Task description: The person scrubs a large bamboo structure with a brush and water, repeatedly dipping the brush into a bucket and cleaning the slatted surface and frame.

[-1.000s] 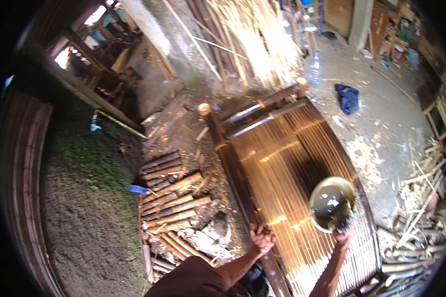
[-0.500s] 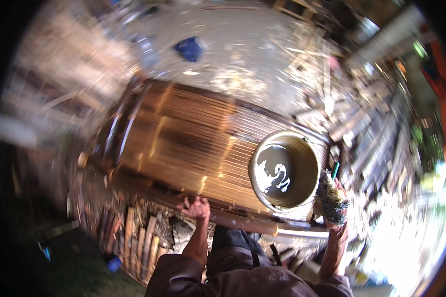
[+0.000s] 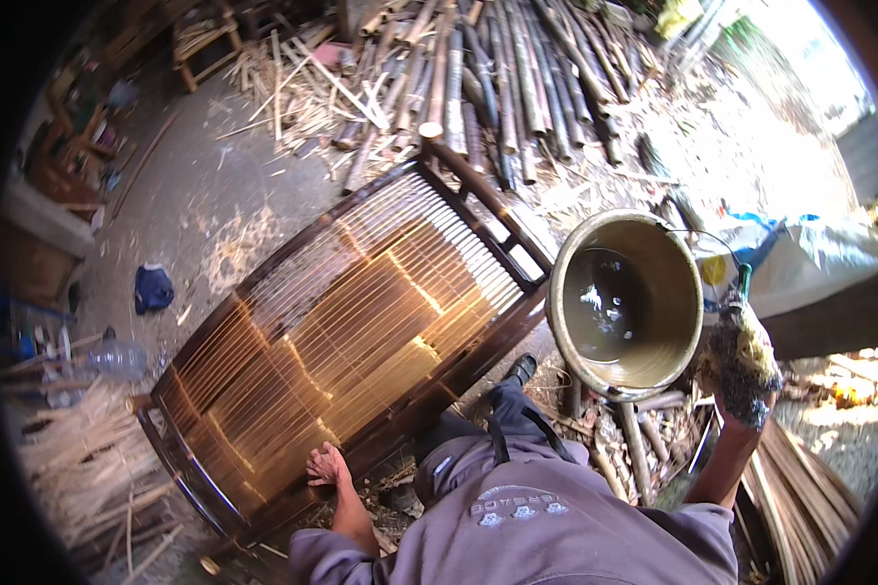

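Note:
My left hand (image 3: 329, 466) rests on the near long edge of a brown slatted bamboo bench (image 3: 351, 322), fingers apart and holding nothing. The bench surface is shiny, with lighter bands across the slats. My right hand (image 3: 757, 395) is closed around a shaggy grey-and-cream wad (image 3: 737, 361), which hides most of the fingers. The green grip of a wire bail (image 3: 743, 281) sticks up from the same hand. That bail belongs to a round tan bucket (image 3: 556, 322), which hangs beyond the bench's right end. Murky liquid (image 3: 610, 302) with bright reflections lies in it.
Dark bamboo poles (image 3: 502, 88) are piled beyond the bench, beside loose split strips (image 3: 302, 83). A blue cloth (image 3: 153, 289) and a clear plastic bottle (image 3: 117, 359) lie at the left. Long strips (image 3: 800, 497) lean at lower right; a pale sheet (image 3: 819, 263) covers something at the right.
The view has turned to the right. The bucket, which stood on the bench, is now off its right end, held by my right hand. My left hand has come onto the bench edge.

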### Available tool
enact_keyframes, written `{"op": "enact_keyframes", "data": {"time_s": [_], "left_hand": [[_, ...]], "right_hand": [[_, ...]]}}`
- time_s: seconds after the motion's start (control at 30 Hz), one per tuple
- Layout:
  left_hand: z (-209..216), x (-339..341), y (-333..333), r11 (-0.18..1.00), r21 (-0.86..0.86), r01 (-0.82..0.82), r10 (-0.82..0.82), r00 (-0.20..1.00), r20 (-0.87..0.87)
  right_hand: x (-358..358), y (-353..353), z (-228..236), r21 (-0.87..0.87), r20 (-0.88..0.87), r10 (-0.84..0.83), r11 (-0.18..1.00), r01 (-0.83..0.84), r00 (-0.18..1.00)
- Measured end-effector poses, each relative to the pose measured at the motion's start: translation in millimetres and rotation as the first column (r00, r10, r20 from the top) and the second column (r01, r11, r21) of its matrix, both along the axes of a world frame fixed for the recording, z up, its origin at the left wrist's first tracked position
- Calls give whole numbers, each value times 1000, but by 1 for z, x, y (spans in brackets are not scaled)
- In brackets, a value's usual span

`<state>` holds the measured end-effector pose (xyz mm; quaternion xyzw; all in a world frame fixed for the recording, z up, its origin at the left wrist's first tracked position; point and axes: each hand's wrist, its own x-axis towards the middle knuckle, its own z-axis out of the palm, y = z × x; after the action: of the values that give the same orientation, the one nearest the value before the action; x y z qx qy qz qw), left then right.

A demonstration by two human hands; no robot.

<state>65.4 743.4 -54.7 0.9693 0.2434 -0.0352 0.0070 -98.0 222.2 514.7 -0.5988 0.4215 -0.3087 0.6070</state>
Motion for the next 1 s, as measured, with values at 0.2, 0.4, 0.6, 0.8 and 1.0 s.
{"op": "enact_keyframes", "data": {"time_s": [0.2,0.4,0.6,0.8,1.0], "left_hand": [[24,41,-166,847,-437,302,-271,953,133],[55,9,-413,388,-620,682,-667,672,321],[119,-51,-608,524,-641,560,-839,468,-277],[99,-75,-636,577,-554,600,-805,532,-262],[114,-74,-645,559,-521,645,-814,547,-197]], "right_hand": [[-76,-108,-43,190,64,-201,964,185,978],[-153,-205,-127,482,148,-307,852,203,940],[-191,-273,-234,571,26,-336,778,262,941],[-187,-337,-296,570,70,-380,774,275,922],[-149,-405,-319,611,163,-356,769,189,920]]}}
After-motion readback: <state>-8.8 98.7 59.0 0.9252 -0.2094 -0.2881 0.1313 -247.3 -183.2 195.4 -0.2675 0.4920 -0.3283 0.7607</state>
